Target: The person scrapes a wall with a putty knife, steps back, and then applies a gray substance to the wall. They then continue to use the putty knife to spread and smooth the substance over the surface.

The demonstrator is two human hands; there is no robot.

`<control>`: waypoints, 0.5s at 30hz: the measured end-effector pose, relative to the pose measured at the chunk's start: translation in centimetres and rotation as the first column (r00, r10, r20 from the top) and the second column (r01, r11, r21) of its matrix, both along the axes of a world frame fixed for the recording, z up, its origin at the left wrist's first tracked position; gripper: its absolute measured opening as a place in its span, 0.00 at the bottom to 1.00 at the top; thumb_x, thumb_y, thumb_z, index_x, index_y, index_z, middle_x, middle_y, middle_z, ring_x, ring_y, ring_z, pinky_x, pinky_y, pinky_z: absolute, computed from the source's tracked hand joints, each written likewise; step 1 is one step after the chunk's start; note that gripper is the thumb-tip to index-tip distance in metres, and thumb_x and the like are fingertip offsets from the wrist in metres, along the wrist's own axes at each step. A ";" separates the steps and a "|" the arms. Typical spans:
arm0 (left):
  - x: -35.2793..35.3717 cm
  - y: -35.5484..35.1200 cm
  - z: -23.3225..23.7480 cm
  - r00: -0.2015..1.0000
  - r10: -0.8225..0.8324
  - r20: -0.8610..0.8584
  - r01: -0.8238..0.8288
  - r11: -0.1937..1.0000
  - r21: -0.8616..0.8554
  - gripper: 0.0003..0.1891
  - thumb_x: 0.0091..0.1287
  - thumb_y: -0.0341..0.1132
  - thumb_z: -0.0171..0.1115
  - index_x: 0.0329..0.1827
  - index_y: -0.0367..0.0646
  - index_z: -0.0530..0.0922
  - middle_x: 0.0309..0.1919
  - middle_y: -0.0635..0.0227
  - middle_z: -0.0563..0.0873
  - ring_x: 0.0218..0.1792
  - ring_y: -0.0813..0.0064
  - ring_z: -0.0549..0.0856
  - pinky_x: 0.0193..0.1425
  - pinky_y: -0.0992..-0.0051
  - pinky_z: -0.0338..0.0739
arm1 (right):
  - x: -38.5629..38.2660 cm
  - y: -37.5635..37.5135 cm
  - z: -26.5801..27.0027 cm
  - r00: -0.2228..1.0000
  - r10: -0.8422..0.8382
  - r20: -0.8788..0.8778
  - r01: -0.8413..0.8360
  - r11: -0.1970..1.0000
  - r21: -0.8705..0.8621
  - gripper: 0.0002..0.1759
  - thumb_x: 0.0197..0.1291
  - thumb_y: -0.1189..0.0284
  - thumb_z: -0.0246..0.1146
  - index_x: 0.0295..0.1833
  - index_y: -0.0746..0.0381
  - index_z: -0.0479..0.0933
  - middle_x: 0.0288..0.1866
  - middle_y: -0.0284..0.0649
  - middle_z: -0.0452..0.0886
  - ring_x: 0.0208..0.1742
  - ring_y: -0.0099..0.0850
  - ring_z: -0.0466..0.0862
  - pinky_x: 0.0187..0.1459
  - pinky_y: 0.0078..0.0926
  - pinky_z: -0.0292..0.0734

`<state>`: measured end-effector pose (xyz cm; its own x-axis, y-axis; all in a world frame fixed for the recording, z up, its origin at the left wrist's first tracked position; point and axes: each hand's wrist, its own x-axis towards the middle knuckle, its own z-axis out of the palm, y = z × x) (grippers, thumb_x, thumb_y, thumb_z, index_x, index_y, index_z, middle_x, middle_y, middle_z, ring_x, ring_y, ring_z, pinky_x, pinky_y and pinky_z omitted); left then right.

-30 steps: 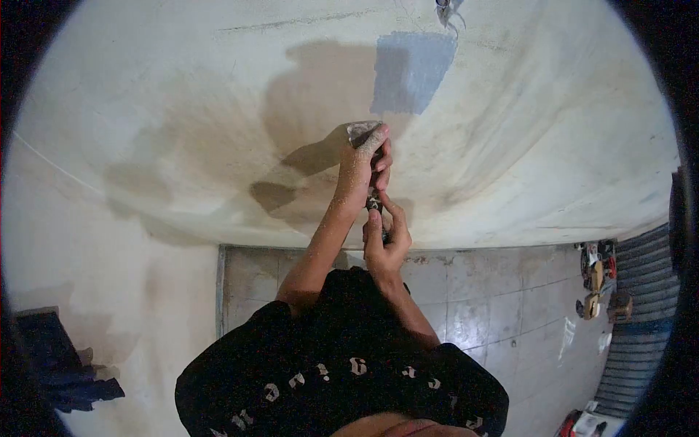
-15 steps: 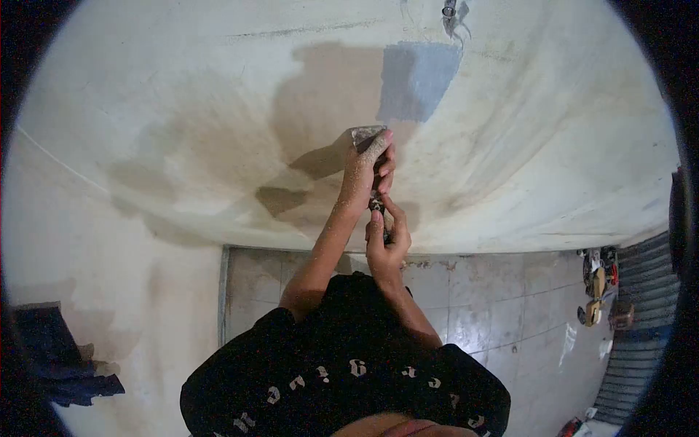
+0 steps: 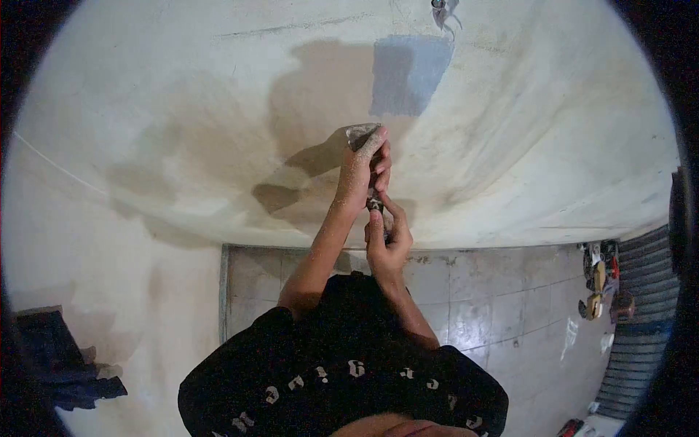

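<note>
Nearest the camera, a black shirt (image 3: 342, 379) with pale lettering fills the lower middle of the view, and both bare forearms are raised from it toward the wall. The right hand (image 3: 387, 244) is held lower and nearer. Its fingers are curled tightly round the dark handle end of a scraper (image 3: 374, 206), with the thumb laid up along it. Just beyond, the left hand (image 3: 359, 175) — dusted with pale powder — is closed round the upper part of the same tool, the fingers wrapped over the shaft and the forefinger stretched toward the blade (image 3: 359, 134).

The scraper is thus gripped in both hands, roughly upright, just left of the view's centre. Its flat metal blade shows above the left fingertips and is set at the wall (image 3: 182, 87); whether it actually touches cannot be told.

The wall is pale plaster, marked by a wide brownish stain (image 3: 218, 153) to the left of the hands, and the hands' shadow is thrown just left of them. A grey-blue rectangular patch (image 3: 408, 73) is seen just above and to the right of the blade, and a small metal fitting (image 3: 440, 6) is cut off by the top edge.

Below the wall a tiled floor (image 3: 480, 291) is seen. At the far right a small cluster of tools (image 3: 597, 280) lies beside a corrugated shutter (image 3: 641, 328), while at the far left a dark blue heap (image 3: 58, 364) is found — its nature cannot be made out.
</note>
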<state>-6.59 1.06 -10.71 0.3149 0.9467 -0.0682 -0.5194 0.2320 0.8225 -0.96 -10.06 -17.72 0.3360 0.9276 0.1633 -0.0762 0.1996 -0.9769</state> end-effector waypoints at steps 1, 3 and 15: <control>0.0 0.0 0.1 1.000 -0.008 0.009 0.008 1.000 -0.014 0.18 0.70 0.48 0.59 0.26 0.47 0.70 0.10 0.77 0.65 0.06 0.81 0.65 0.11 0.78 0.58 | 0.0 0.0 0.0 1.000 0.000 -0.007 0.000 1.000 0.023 0.19 0.69 0.77 0.57 0.63 0.69 0.71 0.54 0.41 0.81 0.33 0.15 0.74 0.33 0.15 0.71; -0.1 -0.3 0.4 1.000 0.006 -0.016 -0.006 1.000 -0.008 0.18 0.70 0.48 0.59 0.26 0.46 0.70 0.11 0.78 0.65 0.06 0.81 0.65 0.11 0.78 0.58 | -0.1 -0.2 0.0 1.000 0.002 -0.012 -0.001 0.999 0.038 0.19 0.69 0.77 0.57 0.64 0.69 0.71 0.53 0.39 0.81 0.31 0.14 0.72 0.31 0.14 0.70; -0.5 -1.1 1.5 0.989 0.068 -0.133 -0.067 0.998 0.014 0.19 0.70 0.50 0.58 0.26 0.48 0.69 0.12 0.79 0.64 0.08 0.83 0.65 0.12 0.80 0.57 | -0.4 0.0 0.7 0.995 -0.042 0.095 0.037 0.997 0.061 0.18 0.69 0.76 0.57 0.63 0.69 0.71 0.50 0.45 0.79 0.45 0.25 0.78 0.45 0.23 0.73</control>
<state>-7.13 -0.01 -9.19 0.2386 0.9663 -0.0963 -0.4193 0.1920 0.8873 -1.36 -10.05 -17.01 0.3523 0.9017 0.2507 0.0264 0.2582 -0.9657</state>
